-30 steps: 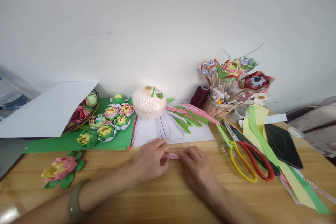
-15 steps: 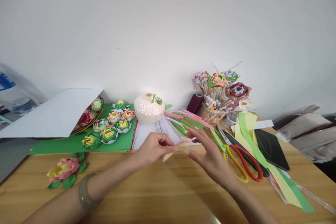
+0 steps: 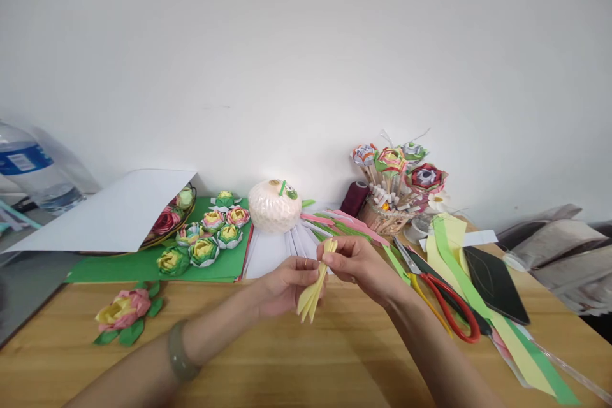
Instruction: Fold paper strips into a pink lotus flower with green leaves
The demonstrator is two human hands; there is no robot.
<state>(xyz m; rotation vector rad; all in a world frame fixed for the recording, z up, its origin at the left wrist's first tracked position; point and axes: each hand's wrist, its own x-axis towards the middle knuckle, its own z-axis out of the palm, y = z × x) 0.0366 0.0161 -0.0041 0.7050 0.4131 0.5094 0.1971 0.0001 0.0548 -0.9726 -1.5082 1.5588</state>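
Observation:
Both hands meet over the wooden table around a bundle of folded yellow paper (image 3: pixel 313 295), which stands nearly upright and fans out at its lower end. My left hand (image 3: pixel 289 287), closed, grips the bundle at its middle from the left. At the top, the thumb and fingers of my right hand (image 3: pixel 347 261) pinch it. Behind the hands, pink and green folded paper strips (image 3: pixel 342 223) and white strips (image 3: pixel 280 248) lie near a round, pearly white ornament (image 3: pixel 274 205).
Scissors (image 3: pixel 459 319) with red and yellow handles, paper strips (image 3: pixel 478 293) and a black tablet (image 3: pixel 495 284) lie right. Paper flowers (image 3: pixel 203 250) rest on green paper (image 3: pixel 119 268); a pink flower (image 3: pixel 123 312) sits front left. A flower basket (image 3: pixel 387 217) stands behind.
My right hand has moved left and closed on the paper. The paper has turned from lying slanted, with pink showing, to a near-upright yellow bundle. The view has shifted slightly.

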